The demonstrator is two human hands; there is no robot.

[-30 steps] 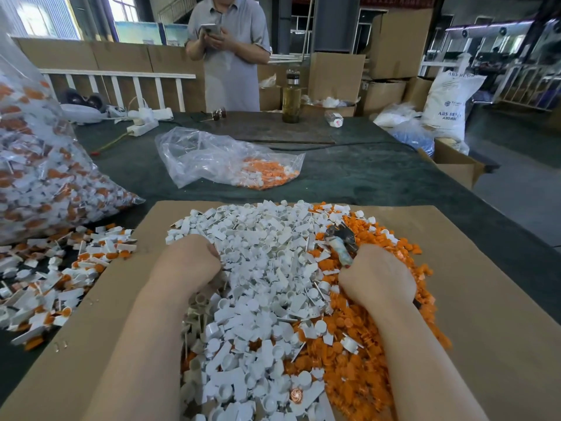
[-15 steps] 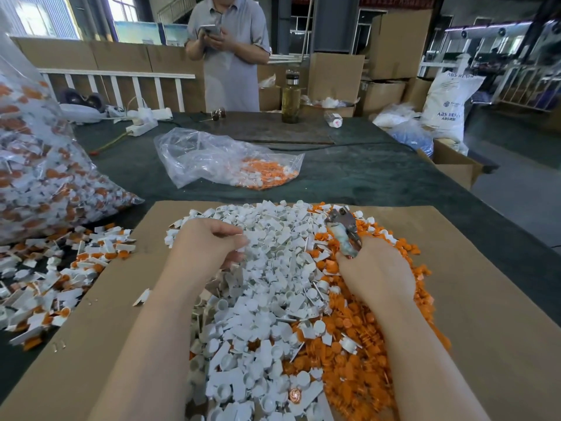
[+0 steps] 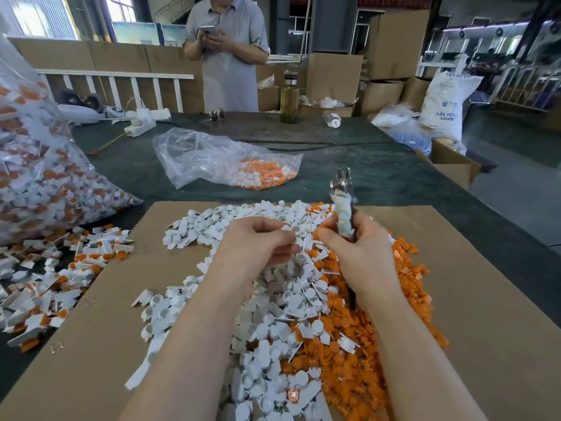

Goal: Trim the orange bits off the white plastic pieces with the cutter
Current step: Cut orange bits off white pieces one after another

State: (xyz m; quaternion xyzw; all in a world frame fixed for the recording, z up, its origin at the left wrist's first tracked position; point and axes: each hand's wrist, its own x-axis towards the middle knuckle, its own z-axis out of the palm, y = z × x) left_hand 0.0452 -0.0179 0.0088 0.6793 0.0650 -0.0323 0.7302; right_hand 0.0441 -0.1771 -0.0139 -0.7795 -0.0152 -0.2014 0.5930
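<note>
grip: right hand (image 3: 359, 253) curls round the cutter (image 3: 344, 205), tip upright; left hand (image 3: 258, 241) pinches a white plastic piece (image 3: 296, 230).
pile: white pieces (image 3: 267, 299) and orange bits (image 3: 358, 344) on cardboard sheet (image 3: 470, 299).

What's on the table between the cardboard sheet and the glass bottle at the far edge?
In the head view, a clear plastic bag holding orange bits lies on the green table cover between cardboard sheet and bottle.

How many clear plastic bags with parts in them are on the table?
2. A big full bag stands at the left edge; a smaller, nearly flat bag lies mid-table beyond the cardboard. Others may be out of view.
</note>
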